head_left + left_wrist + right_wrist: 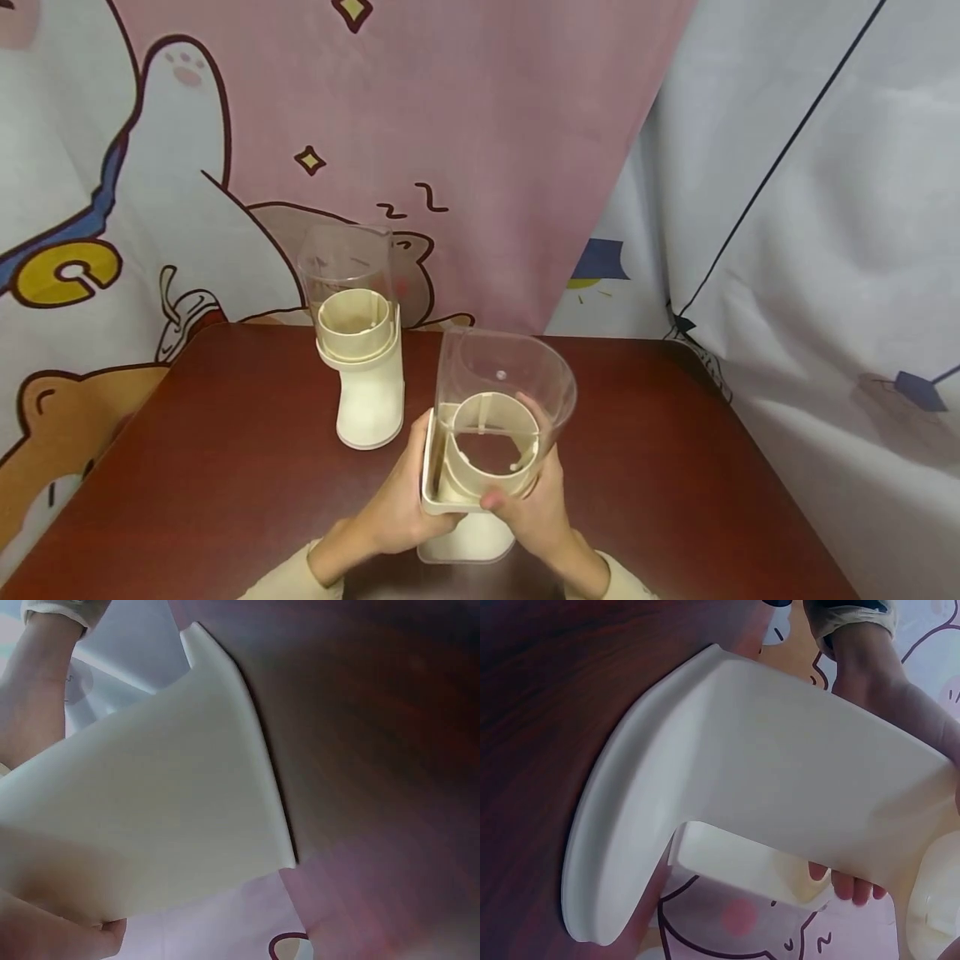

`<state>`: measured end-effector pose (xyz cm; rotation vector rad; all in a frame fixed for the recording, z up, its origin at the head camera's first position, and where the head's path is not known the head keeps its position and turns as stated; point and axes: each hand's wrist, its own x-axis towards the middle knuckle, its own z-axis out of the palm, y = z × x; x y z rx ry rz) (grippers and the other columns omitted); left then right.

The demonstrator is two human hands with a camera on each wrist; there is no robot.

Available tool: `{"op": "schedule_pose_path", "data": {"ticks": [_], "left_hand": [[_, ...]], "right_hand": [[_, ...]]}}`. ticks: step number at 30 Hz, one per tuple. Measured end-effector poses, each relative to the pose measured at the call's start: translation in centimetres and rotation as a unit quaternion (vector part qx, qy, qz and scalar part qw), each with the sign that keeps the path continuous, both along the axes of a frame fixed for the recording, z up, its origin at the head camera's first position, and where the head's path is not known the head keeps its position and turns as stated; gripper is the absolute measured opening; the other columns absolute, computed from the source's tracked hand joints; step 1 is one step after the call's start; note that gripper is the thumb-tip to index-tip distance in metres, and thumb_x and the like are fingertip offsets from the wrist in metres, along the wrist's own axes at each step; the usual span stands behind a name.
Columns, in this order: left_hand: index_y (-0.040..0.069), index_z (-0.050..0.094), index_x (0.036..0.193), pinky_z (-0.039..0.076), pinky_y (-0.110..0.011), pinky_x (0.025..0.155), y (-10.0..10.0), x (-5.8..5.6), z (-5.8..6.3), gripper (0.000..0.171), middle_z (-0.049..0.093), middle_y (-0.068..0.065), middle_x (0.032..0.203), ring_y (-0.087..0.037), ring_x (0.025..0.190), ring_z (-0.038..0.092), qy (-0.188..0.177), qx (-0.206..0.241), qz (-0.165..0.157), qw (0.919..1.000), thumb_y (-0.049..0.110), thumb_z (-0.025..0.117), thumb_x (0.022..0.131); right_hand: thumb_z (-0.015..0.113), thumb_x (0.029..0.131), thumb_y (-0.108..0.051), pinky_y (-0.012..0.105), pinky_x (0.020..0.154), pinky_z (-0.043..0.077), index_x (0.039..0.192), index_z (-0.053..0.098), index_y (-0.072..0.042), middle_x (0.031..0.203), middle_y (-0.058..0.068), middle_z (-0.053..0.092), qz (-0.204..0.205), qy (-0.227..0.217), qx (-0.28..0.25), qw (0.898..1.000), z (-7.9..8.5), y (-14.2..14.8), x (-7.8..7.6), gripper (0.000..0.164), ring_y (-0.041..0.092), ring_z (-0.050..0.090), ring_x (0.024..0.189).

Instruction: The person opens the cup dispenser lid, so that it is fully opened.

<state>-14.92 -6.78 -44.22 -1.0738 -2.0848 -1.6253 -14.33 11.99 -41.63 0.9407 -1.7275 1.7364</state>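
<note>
A cream plastic dispenser stand with a round collar and a clear plastic hopper is between my two hands, near the table's front. My left hand grips its left side below the collar. On the right side my right hand holds it, the thumb lying across the collar's front. Both wrist views show the smooth cream column close up, its flared foot right at the tabletop. Part of the right hand's fingers shows through the clear hopper.
A second, matching cream stand with its own clear hopper stands upright behind and to the left on the dark red-brown table. Printed cloth hangs at the back, with pale cloth along the right side.
</note>
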Motion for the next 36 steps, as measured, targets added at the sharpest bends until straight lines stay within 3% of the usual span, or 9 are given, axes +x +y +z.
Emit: {"op": "schedule_pose_path", "data": {"ticks": [4, 13, 19, 21, 26, 31, 33, 36], "left_hand": [[0.006, 0.014, 0.154, 0.040, -0.028, 0.106, -0.2, -0.3, 0.4, 0.112, 0.044, -0.011, 0.143, -0.019, 0.121, 0.052, -0.006, -0.005, -0.004, 1.0000, 0.003, 0.073, 0.059], [0.002, 0.013, 0.153, 0.041, -0.031, 0.107, -0.2, -0.9, 0.8, 0.111, 0.045, -0.013, 0.142, -0.021, 0.122, 0.052, 0.025, -0.013, 0.004, 0.9996, 0.005, 0.072, 0.058], [0.000, 0.013, 0.153, 0.041, -0.032, 0.107, -0.2, -1.3, 0.9, 0.111, 0.045, -0.014, 0.142, -0.020, 0.121, 0.052, 0.035, -0.017, 0.012, 0.9992, 0.007, 0.071, 0.058], [0.001, 0.013, 0.153, 0.041, -0.032, 0.107, -0.2, -1.3, 0.9, 0.112, 0.044, -0.014, 0.143, -0.022, 0.121, 0.052, 0.033, -0.022, 0.012, 0.9991, 0.008, 0.071, 0.058], [0.002, 0.012, 0.153, 0.041, -0.032, 0.107, -0.2, -0.9, 0.8, 0.113, 0.045, -0.013, 0.142, -0.022, 0.120, 0.053, 0.022, -0.037, 0.015, 0.9990, 0.008, 0.072, 0.058], [0.001, 0.012, 0.153, 0.040, -0.031, 0.108, -0.3, -0.5, 0.5, 0.113, 0.045, -0.013, 0.142, -0.023, 0.121, 0.053, 0.017, -0.035, 0.023, 0.9990, 0.008, 0.072, 0.057], [0.001, 0.011, 0.154, 0.040, -0.031, 0.109, -0.3, -0.3, 0.4, 0.114, 0.045, -0.013, 0.143, -0.024, 0.122, 0.053, 0.017, -0.032, 0.019, 0.9992, 0.008, 0.072, 0.058], [0.002, 0.009, 0.155, 0.039, -0.030, 0.109, -0.4, -0.1, 0.2, 0.114, 0.044, -0.013, 0.144, -0.024, 0.124, 0.052, 0.015, -0.033, 0.013, 0.9993, 0.007, 0.072, 0.059]], "right_hand": [[0.070, 0.083, -0.058, 0.025, 0.106, 0.042, 0.150, 0.025, 0.009, 0.132, 0.016, 0.057, 0.006, 0.006, 0.002, 1.000, 0.2, 0.0, -0.4, 0.105, 0.020, 0.056, 0.123], [0.071, 0.084, -0.055, 0.026, 0.109, 0.041, 0.151, 0.021, 0.011, 0.136, 0.015, 0.054, 0.040, 0.023, -0.005, 0.999, 0.7, 0.0, -1.2, 0.107, 0.020, 0.054, 0.126], [0.072, 0.082, -0.057, 0.025, 0.109, 0.041, 0.151, 0.023, 0.009, 0.134, 0.013, 0.056, 0.032, 0.011, 0.002, 0.999, 0.6, 0.3, -1.4, 0.107, 0.019, 0.055, 0.125], [0.072, 0.082, -0.056, 0.024, 0.109, 0.040, 0.151, 0.022, 0.008, 0.136, 0.012, 0.055, 0.046, 0.007, 0.010, 0.999, 0.9, 0.6, -1.4, 0.107, 0.018, 0.054, 0.126], [0.071, 0.083, -0.053, 0.031, 0.112, 0.040, 0.150, 0.015, 0.011, 0.149, 0.022, 0.042, 0.118, 0.038, -0.019, 0.992, 4.0, 1.0, -2.0, 0.109, 0.026, 0.047, 0.137], [0.069, 0.082, -0.060, 0.046, 0.112, 0.041, 0.152, 0.018, 0.003, 0.150, 0.028, 0.040, 0.105, 0.099, -0.077, 0.986, 8.4, 0.3, -3.2, 0.108, 0.039, 0.047, 0.136], [0.068, 0.081, -0.063, 0.048, 0.111, 0.042, 0.153, 0.019, 0.001, 0.150, 0.027, 0.040, 0.105, 0.101, -0.082, 0.986, 9.4, 0.0, -3.3, 0.108, 0.041, 0.048, 0.135], [0.068, 0.081, -0.062, 0.047, 0.109, 0.045, 0.152, 0.021, 0.002, 0.149, 0.025, 0.043, 0.130, 0.072, -0.075, 0.986, 9.7, -0.4, -3.0, 0.107, 0.038, 0.052, 0.132]]}}
